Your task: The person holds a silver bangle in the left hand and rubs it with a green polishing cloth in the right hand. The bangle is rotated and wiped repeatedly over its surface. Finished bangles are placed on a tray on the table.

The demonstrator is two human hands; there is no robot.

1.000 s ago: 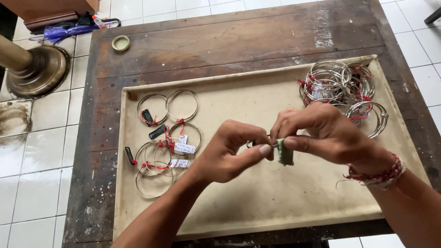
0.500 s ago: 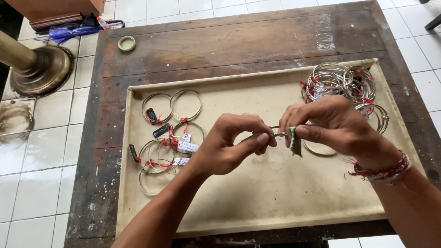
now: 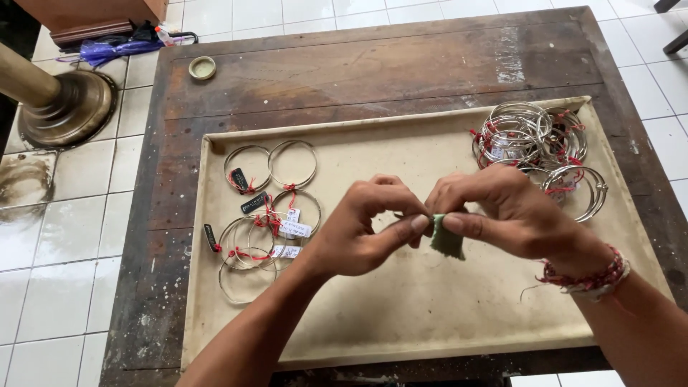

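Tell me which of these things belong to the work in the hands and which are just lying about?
In the work:
- left hand and right hand
- small green cloth pad, pinched in the right hand
- heaped silver wire bangles
- tagged silver bangles laid flat
- shallow beige tray

Lying about:
- small round lid
- brass stand base
- purple umbrella

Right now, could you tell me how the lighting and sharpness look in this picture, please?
Head view: soft, even daylight with faint shadows; glare on the wet floor tiles; left hand, right hand and green cloth fairly sharp; bangles glint slightly.
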